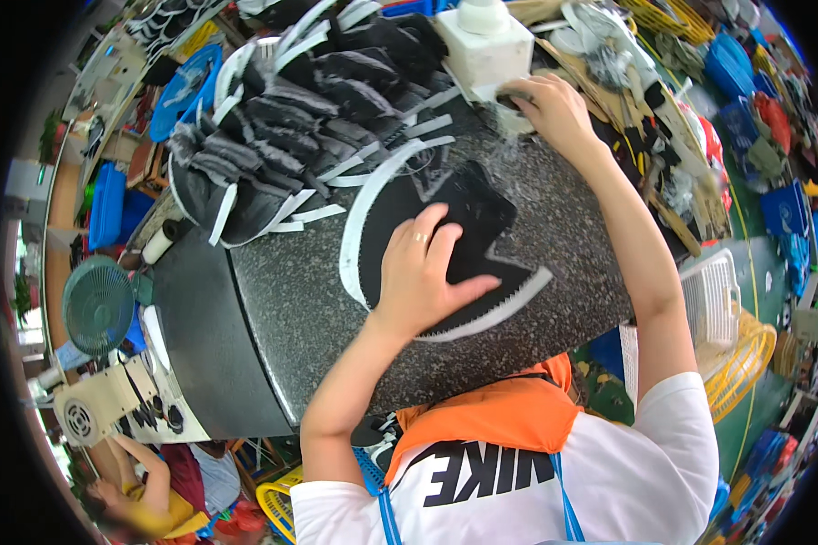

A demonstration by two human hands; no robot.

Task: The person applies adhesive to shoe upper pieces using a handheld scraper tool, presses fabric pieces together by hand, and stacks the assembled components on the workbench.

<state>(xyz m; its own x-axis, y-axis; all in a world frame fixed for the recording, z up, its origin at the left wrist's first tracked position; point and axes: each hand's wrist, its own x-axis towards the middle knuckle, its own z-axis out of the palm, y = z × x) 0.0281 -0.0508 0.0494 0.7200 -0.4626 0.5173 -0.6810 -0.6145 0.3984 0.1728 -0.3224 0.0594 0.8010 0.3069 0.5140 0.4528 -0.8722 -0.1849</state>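
Observation:
A curved black fabric piece with a white edge strip [468, 204], which looks like a shoe upper, lies on the speckled stone worktop [291, 300]. My left hand [418, 272] rests over it with the fingers spread, a ring on one of them. Farther off to the right, my right hand [559, 113] reaches to a small, cloudy container [511, 120] beside a white square bottle [486, 50]. Its fingers are bent around something dark at the container's top, too covered to name.
A heap of similar black and white pieces [291, 118] covers the far left of the worktop. Tools and scraps crowd the right side. A green fan [100, 304] stands at the left, and a white basket [709, 300] at the right. Another person [150, 495] sits at the lower left.

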